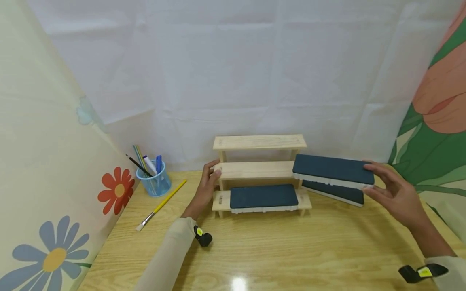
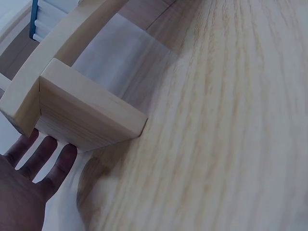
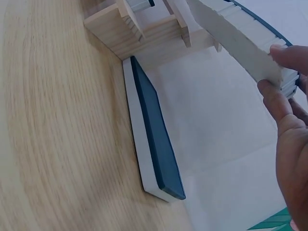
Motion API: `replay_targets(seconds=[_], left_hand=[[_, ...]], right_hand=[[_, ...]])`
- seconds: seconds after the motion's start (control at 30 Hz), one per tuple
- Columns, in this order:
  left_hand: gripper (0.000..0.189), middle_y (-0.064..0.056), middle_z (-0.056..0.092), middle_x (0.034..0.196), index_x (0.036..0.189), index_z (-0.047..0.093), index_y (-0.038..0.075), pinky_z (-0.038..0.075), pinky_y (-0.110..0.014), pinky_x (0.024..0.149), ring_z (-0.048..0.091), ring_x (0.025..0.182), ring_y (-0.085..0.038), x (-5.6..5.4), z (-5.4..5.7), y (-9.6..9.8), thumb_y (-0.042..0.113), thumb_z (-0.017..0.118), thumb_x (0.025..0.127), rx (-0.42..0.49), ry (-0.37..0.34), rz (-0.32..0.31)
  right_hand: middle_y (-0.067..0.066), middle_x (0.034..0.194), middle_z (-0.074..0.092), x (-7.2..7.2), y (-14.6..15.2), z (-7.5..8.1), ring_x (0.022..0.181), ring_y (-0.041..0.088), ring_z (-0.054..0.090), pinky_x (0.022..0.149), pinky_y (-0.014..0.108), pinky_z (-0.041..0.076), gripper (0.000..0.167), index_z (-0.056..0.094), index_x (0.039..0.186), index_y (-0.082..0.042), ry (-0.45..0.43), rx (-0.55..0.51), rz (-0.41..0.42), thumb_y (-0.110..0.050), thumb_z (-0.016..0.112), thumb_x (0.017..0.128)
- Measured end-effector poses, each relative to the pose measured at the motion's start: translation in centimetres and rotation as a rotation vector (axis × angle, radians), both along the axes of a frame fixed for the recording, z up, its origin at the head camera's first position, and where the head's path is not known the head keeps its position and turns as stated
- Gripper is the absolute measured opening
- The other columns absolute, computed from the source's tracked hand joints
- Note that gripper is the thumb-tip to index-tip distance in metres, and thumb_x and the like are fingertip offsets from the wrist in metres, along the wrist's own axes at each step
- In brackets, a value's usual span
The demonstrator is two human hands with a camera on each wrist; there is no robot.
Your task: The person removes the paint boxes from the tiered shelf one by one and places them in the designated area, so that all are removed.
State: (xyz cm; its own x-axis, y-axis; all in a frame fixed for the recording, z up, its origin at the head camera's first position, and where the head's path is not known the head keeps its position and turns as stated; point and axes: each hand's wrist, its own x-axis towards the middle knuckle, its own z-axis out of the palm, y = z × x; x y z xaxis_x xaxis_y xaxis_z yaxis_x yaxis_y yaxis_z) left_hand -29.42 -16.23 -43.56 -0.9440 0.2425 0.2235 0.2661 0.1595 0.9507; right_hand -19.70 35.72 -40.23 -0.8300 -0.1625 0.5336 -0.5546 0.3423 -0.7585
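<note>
The right fingers [image 1: 378,169] pinch one end of a box [image 1: 333,169], which extends left from them above the tabletop [image 1: 273,250]. Below them, leftward, lies a second box [image 3: 151,125]. The left fingers [image 2: 60,166], nearly straight, touch the stand [image 1: 255,169]; rightward, a third box [image 1: 263,197] sits on its bottom shelf. Left of them are a cup [image 1: 155,186] and brush [image 1: 165,201].

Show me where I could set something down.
Bare: table front between both sleeves, the top shelf, and the middle shelf between left hand and held box. Crowded: the bottom shelf, mostly under another box, and right of it, where a third box lies.
</note>
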Motion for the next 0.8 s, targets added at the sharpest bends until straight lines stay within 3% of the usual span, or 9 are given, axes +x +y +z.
replay_targets(seconds=[0.27, 0.5, 0.8], left_hand=[[0.05, -0.019, 0.028, 0.146, 0.157, 0.024, 0.021, 0.029, -0.065, 0.107, 0.033, 0.136, -0.039, 0.1, 0.2, 0.0, 0.034, 0.038, 0.111, 0.008, -0.01, -0.01], [0.05, -0.017, 0.026, 0.149, 0.156, 0.025, 0.024, 0.029, -0.062, 0.109, 0.031, 0.138, -0.037, 0.2, 0.3, 0.1, 0.036, 0.039, 0.11, -0.001, -0.024, 0.001], [0.05, -0.017, 0.028, 0.147, 0.156, 0.026, 0.025, 0.03, -0.061, 0.109, 0.033, 0.137, -0.037, 0.0, 0.1, 0.1, 0.038, 0.039, 0.11, 0.001, -0.024, 0.002]], right_hand=[[0.01, 0.158, 0.033, 1.0, 1.1, -0.3, 0.142, 0.006, 0.036, 0.092, 0.013, 0.045, 0.063, 0.045, 0.147, 0.004, -0.029, 0.012, -0.073, 0.02, 0.063, 0.089], [0.005, 0.159, 0.032, 1.8, 1.7, -0.7, 0.144, 0.007, 0.031, 0.092, 0.009, 0.042, 0.065, 0.044, 0.15, -0.002, -0.009, 0.12, -0.164, 0.013, 0.066, 0.091], [0.003, 0.157, 0.036, 2.7, 2.7, -1.5, 0.142, 0.004, 0.033, 0.09, 0.006, 0.04, 0.065, 0.045, 0.15, -0.005, -0.024, 0.123, -0.226, 0.009, 0.068, 0.092]])
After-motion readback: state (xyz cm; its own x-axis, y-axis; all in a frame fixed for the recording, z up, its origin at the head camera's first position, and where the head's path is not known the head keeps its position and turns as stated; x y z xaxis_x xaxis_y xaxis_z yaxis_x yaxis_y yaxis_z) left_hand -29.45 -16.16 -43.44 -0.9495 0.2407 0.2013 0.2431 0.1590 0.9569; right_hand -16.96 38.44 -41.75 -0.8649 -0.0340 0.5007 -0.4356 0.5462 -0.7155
